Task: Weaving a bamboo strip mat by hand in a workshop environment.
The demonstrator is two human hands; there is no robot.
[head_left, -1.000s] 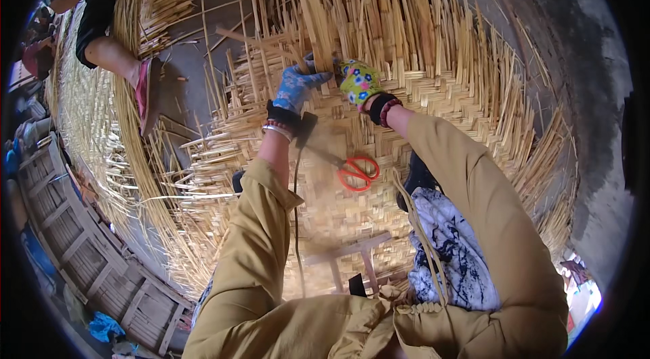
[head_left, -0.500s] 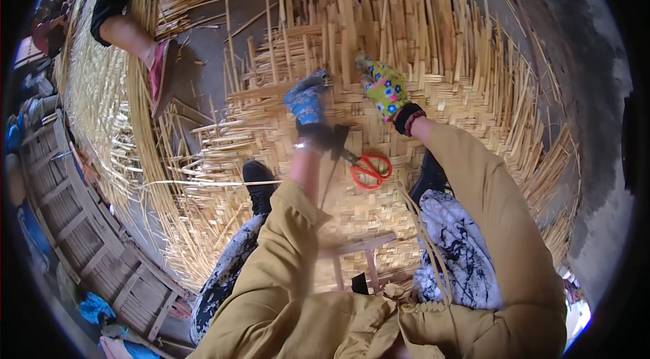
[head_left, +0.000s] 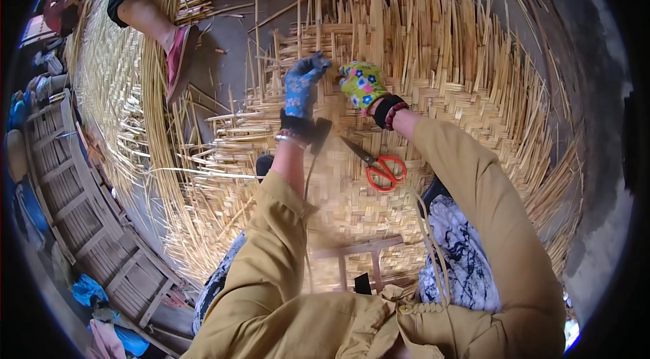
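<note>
A woven mat of flat, straw-coloured strips (head_left: 467,115) spreads under my hands, with loose strip ends standing up along its far side. My left hand (head_left: 300,91), in a blue floral glove, is closed at the mat's far part, fingers bent toward the strips. Close beside it on the right, my right hand (head_left: 364,85), in a yellow-green floral glove, is curled with its fingertips at the weave. What either hand pinches is hidden. Scissors with red handles (head_left: 386,173) lie on the mat nearer to me. From my left wrist hangs a blurred dark object (head_left: 320,134).
At the far left, a person's leg with a pink shoe (head_left: 177,64) stands beside a bundle of long strips (head_left: 150,115). A slatted wooden frame (head_left: 68,179) lies at the left, with blue cloth (head_left: 88,289) near it. A small wooden frame (head_left: 359,248) is close to my body.
My right hand has come left and nearer to the left hand, its fingers curling in. The view has shifted a little, so the mat and scissors appear farther right.
</note>
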